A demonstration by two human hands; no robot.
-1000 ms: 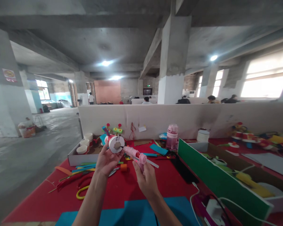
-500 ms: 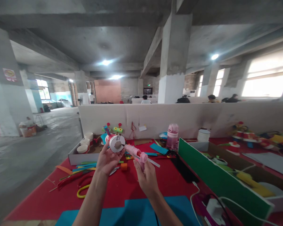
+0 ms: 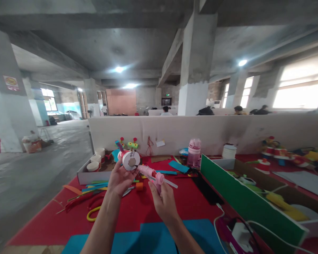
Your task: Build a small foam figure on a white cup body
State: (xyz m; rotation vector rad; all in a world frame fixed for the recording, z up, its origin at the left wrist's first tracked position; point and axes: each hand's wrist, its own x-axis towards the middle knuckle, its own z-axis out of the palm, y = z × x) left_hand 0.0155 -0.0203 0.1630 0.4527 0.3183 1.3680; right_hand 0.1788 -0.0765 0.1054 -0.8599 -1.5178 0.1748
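Observation:
My left hand (image 3: 121,182) is closed around a red and white paper cup (image 3: 127,157), its round printed white end turned toward me. Blue paper pieces stick out behind the cup. A pink hot glue gun (image 3: 149,173) is gripped in my right hand (image 3: 164,203), with a clear glue stick (image 3: 170,183) jutting from its back. The gun's dark nozzle is at the brownish patch in the middle of the cup's end; whether it touches I cannot tell. Below the hands lie an orange paper roll (image 3: 139,186) and yellow-and-red-handled scissors (image 3: 93,213).
At the left, a white tray (image 3: 82,178) holds several paper cups (image 3: 92,166). Paper strips (image 3: 95,186) lie nearby. A pink bottle (image 3: 194,153) and a black phone (image 3: 206,188) stand right of middle. A green-sided box (image 3: 249,197) and a power strip (image 3: 238,234) are at the right.
The cup and the glue gun have shifted very slightly left and down together. Both hands keep their hold, with the nozzle still at the cup's end.

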